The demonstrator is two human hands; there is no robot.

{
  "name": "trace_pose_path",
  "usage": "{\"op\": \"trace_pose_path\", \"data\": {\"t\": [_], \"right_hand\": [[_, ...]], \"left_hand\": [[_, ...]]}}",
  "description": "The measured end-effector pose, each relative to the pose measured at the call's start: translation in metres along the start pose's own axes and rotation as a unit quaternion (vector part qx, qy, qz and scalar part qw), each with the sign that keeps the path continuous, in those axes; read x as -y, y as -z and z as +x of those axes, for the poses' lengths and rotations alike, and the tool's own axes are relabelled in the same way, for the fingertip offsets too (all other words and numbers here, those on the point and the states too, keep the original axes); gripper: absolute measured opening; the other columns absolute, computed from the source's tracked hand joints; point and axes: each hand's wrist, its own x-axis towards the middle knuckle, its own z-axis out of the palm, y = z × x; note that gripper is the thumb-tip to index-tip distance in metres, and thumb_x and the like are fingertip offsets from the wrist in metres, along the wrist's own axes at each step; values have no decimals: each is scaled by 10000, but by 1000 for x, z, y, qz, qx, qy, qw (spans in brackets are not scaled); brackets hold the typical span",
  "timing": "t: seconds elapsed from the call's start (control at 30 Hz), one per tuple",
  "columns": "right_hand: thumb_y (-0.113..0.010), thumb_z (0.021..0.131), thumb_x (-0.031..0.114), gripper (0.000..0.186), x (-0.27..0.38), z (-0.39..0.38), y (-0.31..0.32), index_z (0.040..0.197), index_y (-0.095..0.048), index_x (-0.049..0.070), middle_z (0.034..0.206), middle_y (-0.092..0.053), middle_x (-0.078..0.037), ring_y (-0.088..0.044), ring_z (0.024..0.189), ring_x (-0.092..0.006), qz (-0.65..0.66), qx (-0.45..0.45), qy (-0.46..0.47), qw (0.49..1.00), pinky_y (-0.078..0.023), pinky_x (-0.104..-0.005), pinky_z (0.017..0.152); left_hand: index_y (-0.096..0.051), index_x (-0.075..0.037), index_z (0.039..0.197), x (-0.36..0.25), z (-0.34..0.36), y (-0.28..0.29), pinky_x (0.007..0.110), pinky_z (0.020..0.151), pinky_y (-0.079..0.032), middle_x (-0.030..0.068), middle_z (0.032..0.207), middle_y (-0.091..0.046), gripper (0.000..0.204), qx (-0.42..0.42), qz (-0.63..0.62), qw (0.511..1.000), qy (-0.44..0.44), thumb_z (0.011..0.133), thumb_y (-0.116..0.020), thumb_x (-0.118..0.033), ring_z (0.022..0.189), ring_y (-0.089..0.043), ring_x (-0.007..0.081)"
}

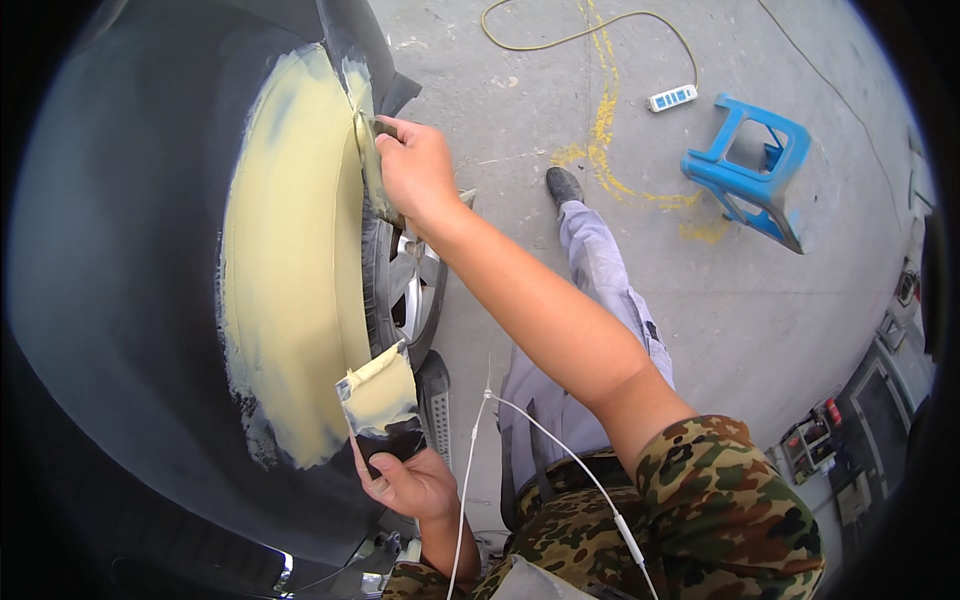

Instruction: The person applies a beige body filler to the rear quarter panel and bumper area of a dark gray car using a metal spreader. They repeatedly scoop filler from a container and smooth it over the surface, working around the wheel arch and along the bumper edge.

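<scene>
A broad coat of pale yellow body filler [290, 260] covers the curved dark car fender [130, 240] above the wheel arch. My right hand [418, 170] reaches up to the far end of the arch, its fingers closed on a putty spreader [372, 165]. That blade is seen nearly edge-on, smeared with filler, and lies along the arch lip. Closer to me, my left hand [415, 485] grips a dark, flat putty knife [392, 438] from below. A thick ridge of yellow filler sits along its top edge, beside the lower part of the coated strip.
The car wheel [410, 285] shows beside the arch. On the grey floor stand a blue plastic stool [750, 165] and a white power strip [672, 97] with a yellow cable [600, 20]. A white cord [545, 430] hangs before my body. Assorted tools [808, 443] lie at the right edge.
</scene>
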Motion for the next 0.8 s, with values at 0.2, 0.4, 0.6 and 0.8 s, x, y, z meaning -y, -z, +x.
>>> {"op": "trace_pose_path", "data": {"t": [0.2, 0.4, 0.6, 0.8], "right_hand": [[-537, 938, 128, 387, 4, -5, -7, 1260, -639, -59, 1173, -675, -290, -650, 1129, -397, -55, -2, -15, 998, -487, -418, 977], [-555, 945, 148, 387, 15, -12, -10, 1267, -638, -49, 1173, -676, -268, -640, 1130, -399, -56, 11, 16, 998, -485, -429, 970], [-578, 951, 176, 417, 18, -32, -13, 1313, -613, -28, 1162, -647, -187, -632, 1083, -373, -109, 23, 52, 992, -484, -425, 938], [-588, 957, 170, 448, 0, -61, -18, 1350, -572, -43, 1221, -604, -170, -606, 1114, -351, -68, 28, 94, 993, -467, -397, 967]], "left_hand": [[-425, 155, 1405, 0, 2, -2, 462, 1094, -433, 288, 1375, -532, 548, 4, -6, 1000, 11, 1046, -548, -240, 1253, -557, 353], [-431, 146, 1409, 0, -1, 1, 462, 1099, -421, 269, 1375, -532, 537, 11, -29, 999, 24, 1046, -547, -233, 1255, -549, 341], [-422, 141, 1408, 0, -2, 1, 425, 1084, -438, 241, 1359, -557, 537, 25, -27, 999, 35, 1054, -538, -246, 1240, -570, 306], [-455, 135, 1397, 0, -5, 10, 477, 1089, -429, 262, 1377, -528, 536, 25, -18, 999, 33, 1043, -560, -253, 1243, -553, 353]]}}
